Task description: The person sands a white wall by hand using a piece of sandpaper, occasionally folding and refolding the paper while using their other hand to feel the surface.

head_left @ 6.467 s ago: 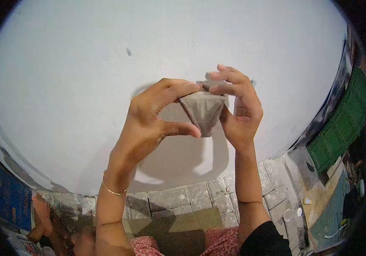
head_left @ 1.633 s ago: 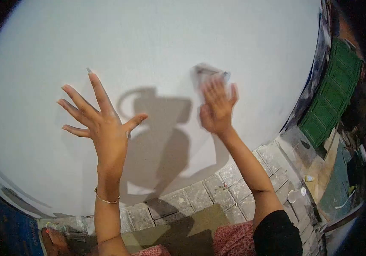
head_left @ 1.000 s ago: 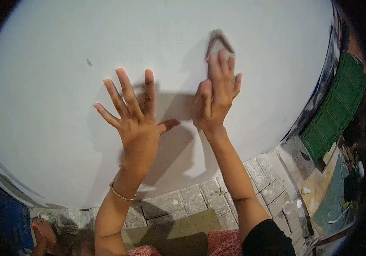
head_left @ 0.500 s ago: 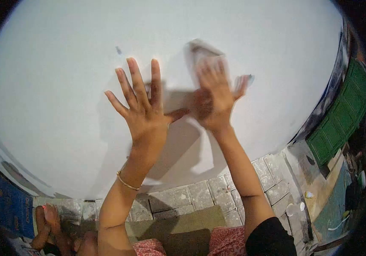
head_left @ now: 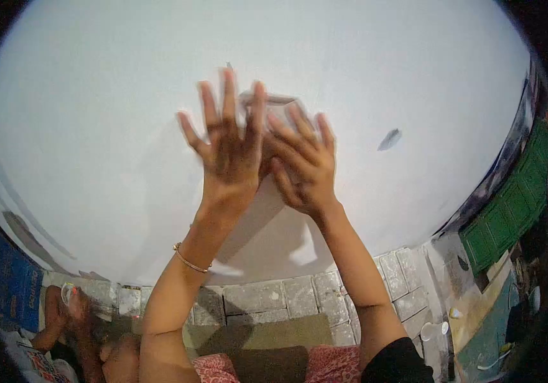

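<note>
Grey folded sheet (head_left: 279, 104) against white wall (head_left: 376, 70), partly behind your wide-spread left hand (head_left: 230, 143) and your right hand (head_left: 306, 163), fingers extended; can't tell if gripped. Blue panel (head_left: 9, 281), near left: lettering unreadable.

No word can be read with certainty. A line of pale lettering (head_left: 33, 290) runs up the blue panel (head_left: 7, 281) at the lower left of the frame, too blurred to spell out; red and dark print on the white cloth (head_left: 64, 369) below is likewise illegible.
</note>
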The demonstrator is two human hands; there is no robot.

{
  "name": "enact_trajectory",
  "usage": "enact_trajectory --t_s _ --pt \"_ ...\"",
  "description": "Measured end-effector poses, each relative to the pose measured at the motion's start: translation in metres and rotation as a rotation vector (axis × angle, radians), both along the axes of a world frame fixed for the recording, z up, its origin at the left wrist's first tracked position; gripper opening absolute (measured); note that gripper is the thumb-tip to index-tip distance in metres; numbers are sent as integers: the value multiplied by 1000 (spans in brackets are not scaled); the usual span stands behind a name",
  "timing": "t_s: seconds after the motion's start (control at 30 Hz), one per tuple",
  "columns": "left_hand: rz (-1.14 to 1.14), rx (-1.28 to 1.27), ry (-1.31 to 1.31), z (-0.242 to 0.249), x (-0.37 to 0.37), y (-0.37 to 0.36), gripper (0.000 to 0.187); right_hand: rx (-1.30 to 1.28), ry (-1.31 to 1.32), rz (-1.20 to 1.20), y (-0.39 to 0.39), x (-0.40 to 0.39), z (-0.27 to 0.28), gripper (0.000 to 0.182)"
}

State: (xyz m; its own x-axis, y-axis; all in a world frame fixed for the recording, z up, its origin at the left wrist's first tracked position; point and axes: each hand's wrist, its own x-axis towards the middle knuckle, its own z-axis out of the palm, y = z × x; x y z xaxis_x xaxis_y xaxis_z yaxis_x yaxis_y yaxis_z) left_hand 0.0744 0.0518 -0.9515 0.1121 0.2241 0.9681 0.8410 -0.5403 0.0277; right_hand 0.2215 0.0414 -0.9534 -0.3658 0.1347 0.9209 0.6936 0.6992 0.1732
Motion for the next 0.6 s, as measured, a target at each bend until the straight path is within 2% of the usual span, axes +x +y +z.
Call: enact_trajectory --t_s 0.03,0.07,0.13,0.17,0.2,0.33,0.37,0.4,0.43,0.5,0.53,0.57,0.6 --pt "-42 79 131 -1 -1 1 95 4 6 -6 -1 0 -1 36" --pt "-60 51 187 0 3 0 81 -10 43 73 5 2 -3 35" --pt "-72 63 218 -10 7 0 78 -12 122 232 0 3 -2 24" --pt "-77 70 248 -14 10 2 76 -13 122 232 -1 5 -2 24" --pt "-15 102 219 -17 14 4 70 -11 181 319 -2 8 0 21" --pt "100 64 240 -2 -2 1 74 53 345 487 3 19 3 18" --pt "154 126 93 4 -10 7 74 45 433 549 3 21 2 19" --pt "207 187 -49 10 -16 11 74 102 410 478 3 26 3 21" --pt "208 183 -42 15 -19 14 74 98 418 478 3 27 4 21" --pt "296 151 -349 25 -22 18 72 105 584 543 3 27 3 23" --pt "203 249 -370 21 -9 23 66 145 579 542 8 29 3 24" --pt "204 251 -369 10 5 24 66 146 580 544 10 29 0 24" --pt "224 149 -154 -4 17 22 65 140 645 559 11 28 -1 25"
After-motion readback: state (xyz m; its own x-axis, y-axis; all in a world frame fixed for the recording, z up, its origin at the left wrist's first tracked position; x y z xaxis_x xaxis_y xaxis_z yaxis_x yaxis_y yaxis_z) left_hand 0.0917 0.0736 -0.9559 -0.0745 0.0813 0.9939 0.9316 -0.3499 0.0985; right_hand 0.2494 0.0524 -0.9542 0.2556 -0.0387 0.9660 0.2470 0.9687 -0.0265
